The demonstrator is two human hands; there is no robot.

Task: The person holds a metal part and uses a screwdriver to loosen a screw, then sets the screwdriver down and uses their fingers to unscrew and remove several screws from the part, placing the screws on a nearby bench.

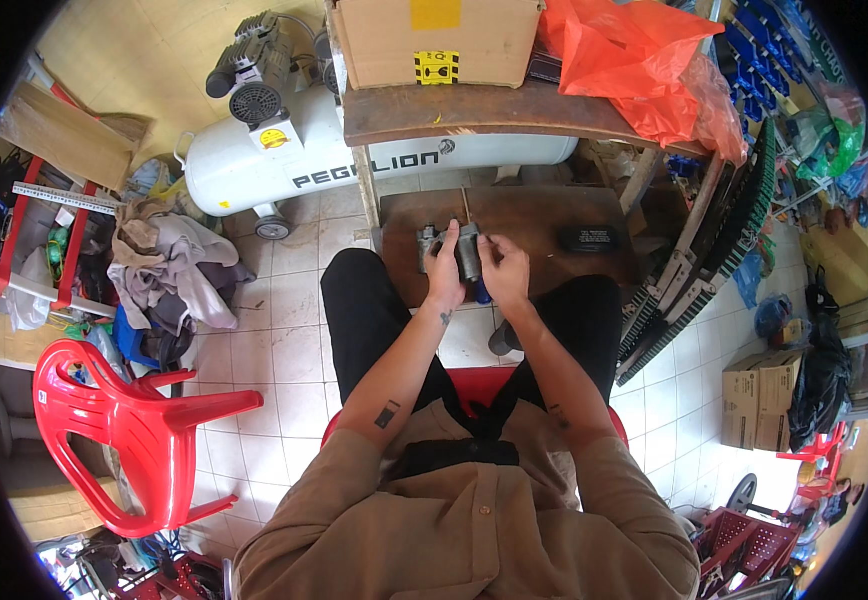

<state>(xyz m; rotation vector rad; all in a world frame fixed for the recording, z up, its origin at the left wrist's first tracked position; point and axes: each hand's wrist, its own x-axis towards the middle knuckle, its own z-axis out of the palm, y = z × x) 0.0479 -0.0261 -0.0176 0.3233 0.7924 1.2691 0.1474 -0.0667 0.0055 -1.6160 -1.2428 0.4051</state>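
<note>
My left hand [444, 275] is closed around the left side of a grey metal cylinder [469, 257], thumb laid along it. On its other side, my right hand [506, 272] presses curled fingers against the same cylinder. A second grey metal part [427, 246] sits just left of my left hand. Beyond the cylinder a thin rod [465, 204] points away from me, and a blue piece [483, 292] shows below it; whether these two belong together I cannot tell. Under my hands is a low brown wooden board [529, 212], with a flat black case [589, 238] to the right.
A wooden shelf [394, 118] crosses ahead, bearing a cardboard box [439, 35] and an orange plastic bag [624, 60]. Behind stands a white air compressor [254, 165]. To the left are a red plastic chair [104, 430] and piled clothes [169, 255]; cartons [759, 400] stand right.
</note>
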